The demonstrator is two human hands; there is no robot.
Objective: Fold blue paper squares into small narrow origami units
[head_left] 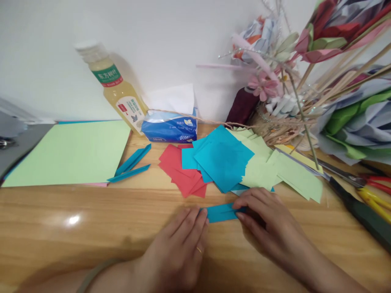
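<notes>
A blue folded paper strip [222, 213] lies on the wooden table between my two hands. My left hand [183, 240], with a ring on one finger, has its fingers close together, gripping the strip's left end. At the right end my right hand [269, 224] pinches the strip between thumb and fingers. Just beyond the strip are a pile of blue paper squares [224, 156], red paper pieces [183, 173] and light green paper pieces [262, 167]. Two narrow folded blue papers [131, 167] lie farther left.
A stack of large sheets, light green on top [70, 150], is at the left. Against the wall stand a drink bottle [122, 89] and a blue tissue pack [169, 126]. Paper flowers [324, 44], scissors [351, 177] and a dark-handled tool [360, 213] crowd the right side.
</notes>
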